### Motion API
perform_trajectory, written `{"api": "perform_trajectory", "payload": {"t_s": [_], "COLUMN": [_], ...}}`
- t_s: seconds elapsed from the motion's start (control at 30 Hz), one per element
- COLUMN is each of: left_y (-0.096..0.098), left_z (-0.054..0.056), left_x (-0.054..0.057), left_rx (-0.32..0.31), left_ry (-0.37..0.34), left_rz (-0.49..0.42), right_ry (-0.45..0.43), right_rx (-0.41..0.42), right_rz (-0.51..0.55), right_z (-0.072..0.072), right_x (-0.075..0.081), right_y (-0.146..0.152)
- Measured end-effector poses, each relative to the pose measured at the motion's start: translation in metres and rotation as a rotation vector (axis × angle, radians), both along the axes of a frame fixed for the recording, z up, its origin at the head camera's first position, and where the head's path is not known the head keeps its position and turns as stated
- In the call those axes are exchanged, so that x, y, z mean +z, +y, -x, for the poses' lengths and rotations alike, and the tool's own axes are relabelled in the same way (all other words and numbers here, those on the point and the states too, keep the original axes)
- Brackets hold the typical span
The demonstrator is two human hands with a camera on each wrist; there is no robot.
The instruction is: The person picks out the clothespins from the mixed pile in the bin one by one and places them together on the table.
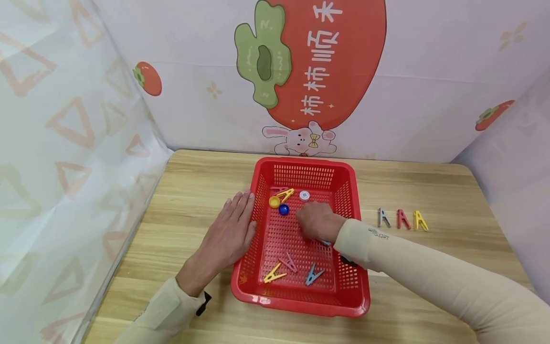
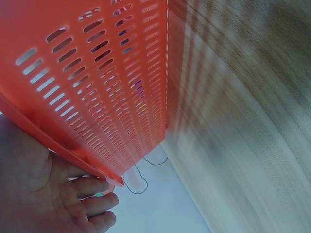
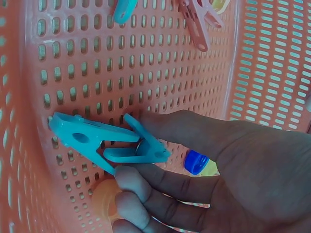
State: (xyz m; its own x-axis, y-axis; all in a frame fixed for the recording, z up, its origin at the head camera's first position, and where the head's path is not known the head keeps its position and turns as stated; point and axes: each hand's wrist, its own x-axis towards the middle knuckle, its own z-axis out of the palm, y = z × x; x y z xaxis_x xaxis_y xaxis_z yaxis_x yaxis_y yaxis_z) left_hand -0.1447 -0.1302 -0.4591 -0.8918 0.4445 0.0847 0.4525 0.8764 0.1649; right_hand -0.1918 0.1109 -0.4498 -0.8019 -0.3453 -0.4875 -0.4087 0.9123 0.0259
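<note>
My right hand (image 1: pixel 317 220) reaches down into the red plastic basket (image 1: pixel 301 308). Between its thumb and fingers it pinches a light-blue clothespin (image 3: pixel 158 151), mostly hidden in the head view. A second light-blue clothespin (image 3: pixel 80 136) lies right against that one, and an orange cap (image 3: pixel 103 198) is partly behind the fingertips. My left hand (image 1: pixel 227 234) rests with straight fingers along the basket's left rim, as the left wrist view also shows. In the basket's near part lie a yellow clothespin (image 1: pixel 273 274), a pink clothespin (image 1: pixel 289 263) and a blue clothespin (image 1: pixel 313 275).
Toward the basket's far end are a yellow cap (image 1: pixel 274 202), a blue cap (image 1: pixel 283 209), a white cap (image 1: pixel 304 195) and another yellow clothespin (image 1: pixel 285 194). On the table at right stand in a row a grey-blue clothespin (image 1: pixel 384 217), a red clothespin (image 1: pixel 403 219) and a yellow clothespin (image 1: pixel 420 220).
</note>
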Motion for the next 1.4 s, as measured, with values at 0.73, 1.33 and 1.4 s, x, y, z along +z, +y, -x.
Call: {"api": "perform_trajectory", "payload": {"t_s": [0.73, 1.33, 1.4], "left_y": [0.0, 0.001, 0.001], "left_z": [0.001, 0.0, 0.0], "left_x": [0.002, 0.001, 0.001], "left_rx": [0.001, 0.004, 0.002], "left_ry": [0.004, 0.01, 0.012], "left_rz": [-0.004, 0.002, 0.002], "right_ry": [-0.025, -0.022, -0.014], "right_rx": [-0.044, -0.18, -0.191], "right_rz": [0.081, 0.387, 0.414], "right_z": [-0.003, -0.013, -0.014], "right_x": [0.027, 0.061, 0.064], "right_y": [0.007, 0.047, 0.054]}}
